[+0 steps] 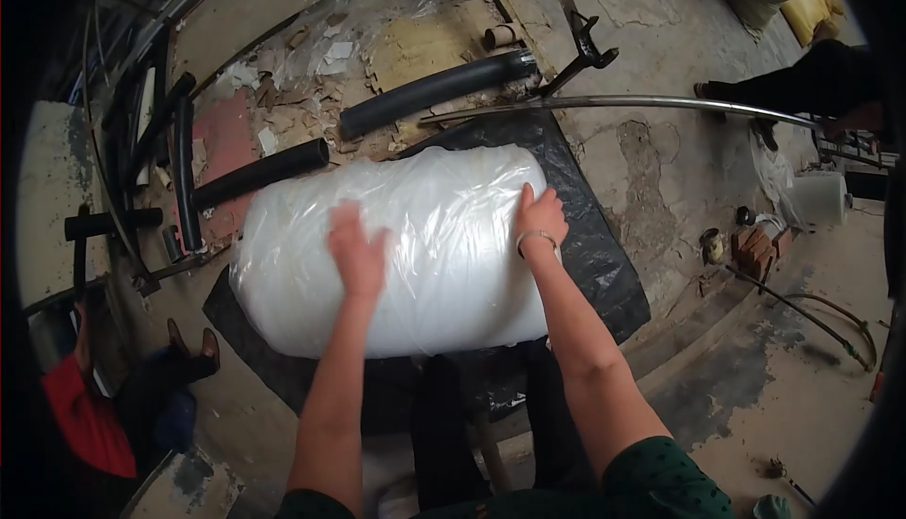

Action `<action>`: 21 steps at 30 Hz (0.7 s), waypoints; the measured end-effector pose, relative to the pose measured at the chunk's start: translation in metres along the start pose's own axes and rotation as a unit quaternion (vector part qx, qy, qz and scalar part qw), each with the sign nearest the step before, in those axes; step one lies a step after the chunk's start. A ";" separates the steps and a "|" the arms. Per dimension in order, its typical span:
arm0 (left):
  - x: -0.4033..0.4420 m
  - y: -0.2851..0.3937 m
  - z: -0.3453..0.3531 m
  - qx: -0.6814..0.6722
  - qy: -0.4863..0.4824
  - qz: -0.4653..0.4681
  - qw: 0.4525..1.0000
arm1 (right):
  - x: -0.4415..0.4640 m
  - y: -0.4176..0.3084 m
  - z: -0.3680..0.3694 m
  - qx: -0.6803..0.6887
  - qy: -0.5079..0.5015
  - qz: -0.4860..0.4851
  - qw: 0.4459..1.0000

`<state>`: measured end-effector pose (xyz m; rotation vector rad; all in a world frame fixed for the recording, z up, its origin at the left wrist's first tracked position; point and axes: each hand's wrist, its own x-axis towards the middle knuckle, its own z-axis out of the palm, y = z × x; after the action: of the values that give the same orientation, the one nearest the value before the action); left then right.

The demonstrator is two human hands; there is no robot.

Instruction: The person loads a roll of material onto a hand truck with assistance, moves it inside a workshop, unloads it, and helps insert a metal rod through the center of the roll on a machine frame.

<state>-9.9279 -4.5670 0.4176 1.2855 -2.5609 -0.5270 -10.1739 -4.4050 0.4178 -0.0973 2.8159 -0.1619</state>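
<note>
A large white roll wrapped in clear plastic film (444, 264) lies on its side in front of me, on a black plastic sheet (604, 283). My left hand (357, 250), slightly blurred, is over the left half of the roll with fingers spread; whether it touches the film I cannot tell. Against the roll's right end rests my right hand (541, 220), its fingers stretched out and a bracelet (537, 235) on the wrist. Neither hand has anything grasped in it.
Black tubes (434, 94) and scraps of debris lie beyond the roll. A long metal rod (661, 103) reaches right toward a person's dark-clothed leg (802, 80). At lower left is another person in a red garment (90, 415). Bricks (755, 253) sit on the right.
</note>
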 end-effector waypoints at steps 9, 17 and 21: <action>-0.035 0.154 0.032 0.100 -0.148 0.174 0.968 | 0.061 -0.038 -0.001 0.039 -0.088 -0.005 0.995; -0.011 0.157 0.031 0.106 -0.149 0.162 0.970 | -0.017 0.084 -0.019 0.227 0.021 -0.238 0.944; -0.007 0.158 0.029 0.110 -0.145 0.160 0.970 | -0.045 0.091 -0.002 0.247 0.037 -0.189 0.950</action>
<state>-10.0488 -4.4680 0.4564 0.8743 -3.0665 -0.3961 -10.1358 -4.3112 0.4224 -0.5198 2.7034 -0.9639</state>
